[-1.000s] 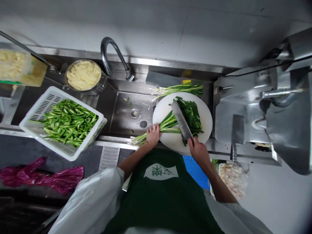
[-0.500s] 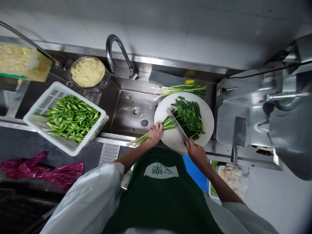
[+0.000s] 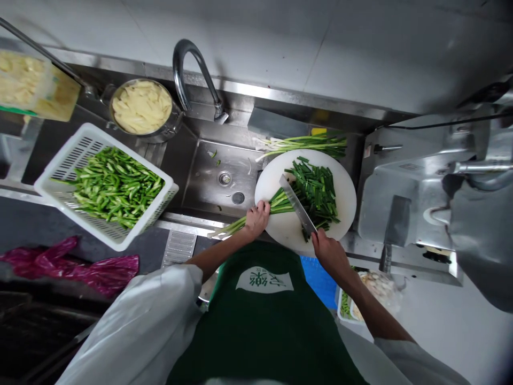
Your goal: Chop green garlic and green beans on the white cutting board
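On a round white cutting board (image 3: 272,232) lies a bunch of green onions (image 3: 280,203), its pale ends sticking out past the board's left edge. My left hand (image 3: 257,218) is closed around the stalks at that edge. My right hand (image 3: 326,248) grips the handle of a cleaver (image 3: 297,205), whose blade slants across the board between the whole stalks and a heap of cut green pieces (image 3: 315,184). Behind the board rests a second bunch of green onions (image 3: 300,143). The stalks' cut ends at the blade are partly hidden.
Left of the board is a steel sink (image 3: 204,187) with a curved faucet (image 3: 196,59). Further left stand a white basket (image 3: 90,227) of sliced green peppers and a pot (image 3: 162,131) of pale slices. A second cleaver (image 3: 398,219) lies on the metal machine (image 3: 377,198) at right.
The cleaver has shifted slightly right relative to the board, widening the gap from my left hand. My left hand keeps its hold on the stalks. The whole view has tilted a little.
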The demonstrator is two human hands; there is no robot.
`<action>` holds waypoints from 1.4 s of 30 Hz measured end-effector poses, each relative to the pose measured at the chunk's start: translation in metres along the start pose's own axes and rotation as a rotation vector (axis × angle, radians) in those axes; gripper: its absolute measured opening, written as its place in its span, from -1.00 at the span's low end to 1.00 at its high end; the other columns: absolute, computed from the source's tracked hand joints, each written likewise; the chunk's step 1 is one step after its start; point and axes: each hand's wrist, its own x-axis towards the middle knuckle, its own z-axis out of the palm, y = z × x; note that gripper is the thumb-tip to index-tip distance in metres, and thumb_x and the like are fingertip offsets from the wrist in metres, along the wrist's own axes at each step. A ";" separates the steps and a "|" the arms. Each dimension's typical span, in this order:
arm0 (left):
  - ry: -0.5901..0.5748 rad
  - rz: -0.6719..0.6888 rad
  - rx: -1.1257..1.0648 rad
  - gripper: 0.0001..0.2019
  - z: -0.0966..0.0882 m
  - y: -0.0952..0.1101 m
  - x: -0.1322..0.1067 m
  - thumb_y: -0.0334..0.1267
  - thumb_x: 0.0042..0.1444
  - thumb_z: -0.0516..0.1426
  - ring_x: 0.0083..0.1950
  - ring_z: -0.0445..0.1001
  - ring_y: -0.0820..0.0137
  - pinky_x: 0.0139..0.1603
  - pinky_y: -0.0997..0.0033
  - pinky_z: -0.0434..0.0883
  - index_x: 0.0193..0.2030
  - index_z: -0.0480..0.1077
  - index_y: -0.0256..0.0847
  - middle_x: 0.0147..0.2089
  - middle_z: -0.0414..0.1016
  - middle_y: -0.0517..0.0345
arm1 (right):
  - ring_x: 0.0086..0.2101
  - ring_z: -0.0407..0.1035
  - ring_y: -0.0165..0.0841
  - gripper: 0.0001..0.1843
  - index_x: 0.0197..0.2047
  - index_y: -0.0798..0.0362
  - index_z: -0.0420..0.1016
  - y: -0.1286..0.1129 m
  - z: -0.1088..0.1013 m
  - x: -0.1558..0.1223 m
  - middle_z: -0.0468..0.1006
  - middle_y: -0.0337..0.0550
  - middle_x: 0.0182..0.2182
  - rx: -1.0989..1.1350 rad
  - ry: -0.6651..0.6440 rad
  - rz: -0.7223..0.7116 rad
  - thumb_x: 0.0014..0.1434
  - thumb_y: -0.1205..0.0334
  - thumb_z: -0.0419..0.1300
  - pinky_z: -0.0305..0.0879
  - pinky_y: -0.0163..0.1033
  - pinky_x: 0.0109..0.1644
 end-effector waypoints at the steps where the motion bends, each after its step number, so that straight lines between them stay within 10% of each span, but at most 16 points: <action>1: -0.003 0.003 -0.008 -0.53 0.000 0.000 0.000 -0.35 0.39 -0.18 -0.07 0.50 0.09 -0.14 0.21 0.42 0.37 0.22 -0.30 0.16 0.36 -0.30 | -0.28 0.58 -0.14 -0.67 0.01 0.11 0.29 -0.003 0.002 0.007 0.64 0.04 -0.32 0.003 -0.004 0.005 0.53 0.09 -0.18 0.11 -0.22 -0.29; 11: 0.029 -0.025 -0.058 -0.50 0.003 0.003 0.001 -0.42 0.34 -0.19 -0.11 0.53 0.12 -0.16 0.21 0.43 0.34 0.26 -0.31 0.13 0.38 -0.34 | -0.20 0.57 -0.16 -0.65 0.06 0.14 0.34 -0.007 0.011 0.072 0.66 0.10 -0.22 0.103 0.094 -0.008 0.52 0.08 -0.12 0.15 -0.23 -0.23; 26: 0.049 -0.027 -0.095 -0.53 0.002 0.003 0.002 -0.39 0.34 -0.17 -0.19 0.56 0.19 -0.26 0.32 0.45 0.31 0.30 -0.31 0.08 0.40 -0.31 | -0.32 0.57 -0.17 -0.71 -0.03 0.08 0.34 -0.021 0.000 -0.008 0.65 0.01 -0.33 -0.005 0.087 -0.066 0.53 0.11 -0.12 0.06 -0.23 -0.31; 42: 0.018 0.031 -0.064 -0.52 0.002 0.000 0.004 -0.41 0.36 -0.18 -0.16 0.58 0.17 -0.26 0.32 0.47 0.34 0.27 -0.31 0.12 0.40 -0.32 | -0.20 0.57 -0.13 -0.63 0.07 0.14 0.35 -0.036 0.009 0.051 0.65 0.10 -0.22 0.078 0.034 -0.072 0.52 0.08 -0.13 0.18 -0.22 -0.20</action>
